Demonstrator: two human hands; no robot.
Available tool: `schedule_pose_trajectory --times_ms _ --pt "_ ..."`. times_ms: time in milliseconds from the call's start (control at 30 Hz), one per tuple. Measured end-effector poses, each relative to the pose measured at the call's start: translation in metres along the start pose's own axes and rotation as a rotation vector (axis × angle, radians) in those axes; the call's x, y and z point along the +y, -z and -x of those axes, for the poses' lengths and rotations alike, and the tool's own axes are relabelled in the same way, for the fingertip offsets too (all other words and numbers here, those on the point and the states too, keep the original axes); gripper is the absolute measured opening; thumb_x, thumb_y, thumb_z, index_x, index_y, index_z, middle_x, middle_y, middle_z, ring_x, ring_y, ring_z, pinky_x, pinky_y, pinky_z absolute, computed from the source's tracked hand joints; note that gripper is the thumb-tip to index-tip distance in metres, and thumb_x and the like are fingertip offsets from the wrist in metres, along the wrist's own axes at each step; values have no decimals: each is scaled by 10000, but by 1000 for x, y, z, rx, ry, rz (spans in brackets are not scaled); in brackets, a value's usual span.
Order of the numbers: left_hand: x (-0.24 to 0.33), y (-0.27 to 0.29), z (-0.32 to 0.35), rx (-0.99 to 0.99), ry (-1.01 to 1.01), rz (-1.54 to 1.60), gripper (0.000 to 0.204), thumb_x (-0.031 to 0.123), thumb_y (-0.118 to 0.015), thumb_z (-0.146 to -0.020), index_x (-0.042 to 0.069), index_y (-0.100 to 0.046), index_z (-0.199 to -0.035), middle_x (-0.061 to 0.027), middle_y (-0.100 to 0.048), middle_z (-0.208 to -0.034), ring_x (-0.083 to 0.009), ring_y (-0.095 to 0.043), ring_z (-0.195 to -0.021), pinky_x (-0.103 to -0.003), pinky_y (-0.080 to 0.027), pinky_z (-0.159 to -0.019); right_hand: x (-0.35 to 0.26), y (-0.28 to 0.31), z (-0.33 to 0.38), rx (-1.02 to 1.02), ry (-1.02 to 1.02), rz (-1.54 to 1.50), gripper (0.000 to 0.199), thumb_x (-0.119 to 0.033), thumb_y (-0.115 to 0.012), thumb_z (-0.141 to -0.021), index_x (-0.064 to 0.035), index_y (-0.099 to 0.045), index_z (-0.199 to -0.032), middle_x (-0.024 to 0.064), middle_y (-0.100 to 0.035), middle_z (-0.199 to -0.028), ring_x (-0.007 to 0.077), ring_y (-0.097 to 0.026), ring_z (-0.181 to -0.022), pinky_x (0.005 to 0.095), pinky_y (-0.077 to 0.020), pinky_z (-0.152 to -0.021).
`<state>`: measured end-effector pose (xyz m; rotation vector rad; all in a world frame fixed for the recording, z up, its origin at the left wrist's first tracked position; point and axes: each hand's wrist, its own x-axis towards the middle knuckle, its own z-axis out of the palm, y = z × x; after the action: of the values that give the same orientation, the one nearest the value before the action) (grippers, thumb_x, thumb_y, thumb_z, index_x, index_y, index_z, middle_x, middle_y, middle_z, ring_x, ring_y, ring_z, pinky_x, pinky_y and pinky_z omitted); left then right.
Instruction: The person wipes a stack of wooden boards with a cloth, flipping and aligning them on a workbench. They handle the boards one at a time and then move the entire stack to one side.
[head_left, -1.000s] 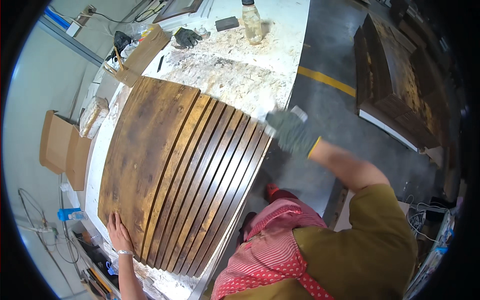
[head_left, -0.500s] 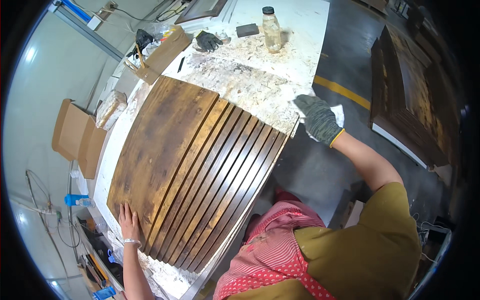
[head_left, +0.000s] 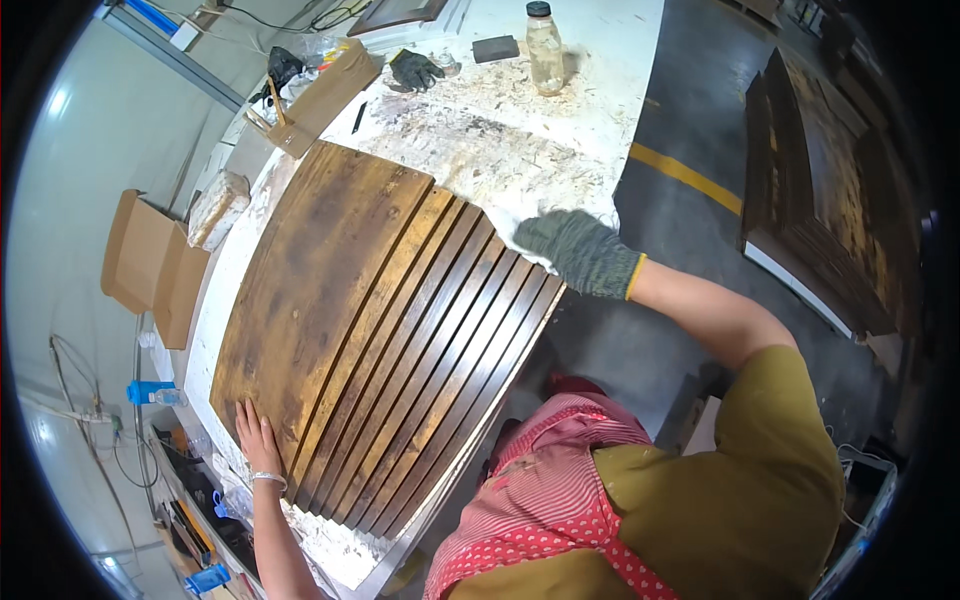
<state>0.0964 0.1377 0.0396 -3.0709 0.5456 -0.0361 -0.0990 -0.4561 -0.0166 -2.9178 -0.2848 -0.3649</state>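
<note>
A stack of brown wood-grain boards (head_left: pixel 325 270) lies fanned out in steps on the white table, the widest face at the left. My bare left hand (head_left: pixel 257 442) rests flat on the near left corner of the top board, fingers stretched out. In a dark grey-green knit glove with a yellow cuff, my right hand (head_left: pixel 580 253) presses a white cloth (head_left: pixel 504 224) against the far right ends of the stepped boards. The glove covers most of the cloth, and the fingertips are partly hidden.
On the stained white tabletop (head_left: pixel 500 150) stand a dark-capped jar (head_left: pixel 545 55), a dark block (head_left: pixel 495 49) and a black glove (head_left: pixel 414 71). Open cardboard boxes (head_left: pixel 150 255) sit along the left. More stacked boards (head_left: pixel 815 200) stand at the right beyond the floor's yellow line (head_left: pixel 685 177).
My right hand has moved left with the white cloth, from beyond the table's right edge onto the board ends. My left hand stays on the top board.
</note>
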Motion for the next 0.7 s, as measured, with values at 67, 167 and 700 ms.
schedule_pose_trajectory --times_ms 67,167,700 --pt "-2 2 -1 -14 16 -13 508 319 -314 -971 116 -279 -1435 -123 -219 -1495 -330 -244 -1344 -409 -206 -1088 29 -28 8 12 -64 33 535 -105 -528 -744 -83 -484 -1276 141 -556 -1166 315 -573 -890 408 -463 -804" --pt "-4 3 1 31 15 37 494 302 -328 -967 107 -307 -1421 -130 -222 -1492 -340 -237 -1344 -412 -200 -1094 79 -4 -9 -20 -216 -121 540 -111 -504 -769 -71 -443 -1305 162 -520 -1244 316 -560 -964 396 -440 -864" --pt "119 11 13 11 -131 57 535 468 -467 -891 181 -425 -1341 -105 -339 -1437 -337 -307 -1321 -485 -255 -1069 41 23 -172 30 -384 -263 542 -399 -462 -916 -14 -461 -1298 199 -460 -1331 324 -400 -1265 376 -314 -1049"
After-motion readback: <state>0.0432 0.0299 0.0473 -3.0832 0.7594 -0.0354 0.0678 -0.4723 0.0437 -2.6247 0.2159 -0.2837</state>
